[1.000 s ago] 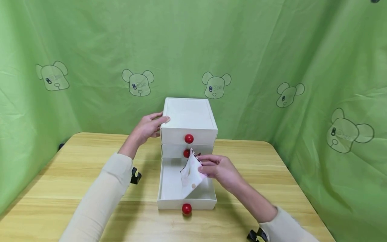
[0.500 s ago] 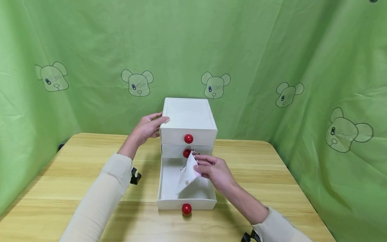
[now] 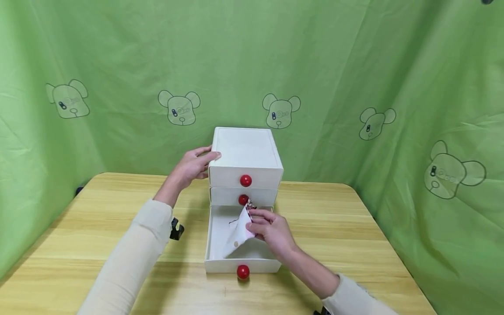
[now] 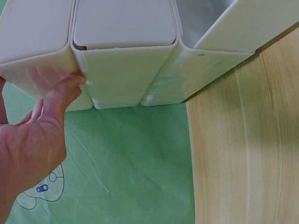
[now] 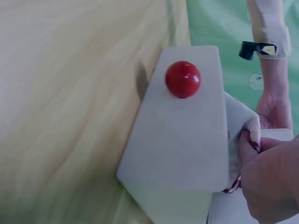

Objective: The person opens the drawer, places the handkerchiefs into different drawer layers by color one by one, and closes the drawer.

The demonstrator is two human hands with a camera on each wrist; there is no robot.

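Note:
A white cabinet (image 3: 245,148) with three stacked drawers and red ball knobs stands on the table. Its bottom drawer (image 3: 221,265) is pulled out towards me. My left hand (image 3: 192,166) steadies the cabinet's upper left side, thumb over the top edge. The left wrist view has the fingers of that hand (image 4: 35,144) lying against the side wall. Between thumb and fingers, my right hand (image 3: 274,232) pinches a white spotted cloth piece (image 3: 237,236) with dark red trim. The cloth hangs slanted over the open drawer, its lower corner down inside; part of it is hidden behind the fingers.
The wooden table (image 3: 338,227) reaches out to both sides of the cabinet. A green curtain (image 3: 236,57) with bear-head prints hangs behind and at the sides. Black wrist camera mounts (image 3: 176,229) sit by the sleeves.
My right hand has moved left and slightly down with the cloth, bringing it lower over the drawer's left half. The left hand and the cabinet have stayed in place.

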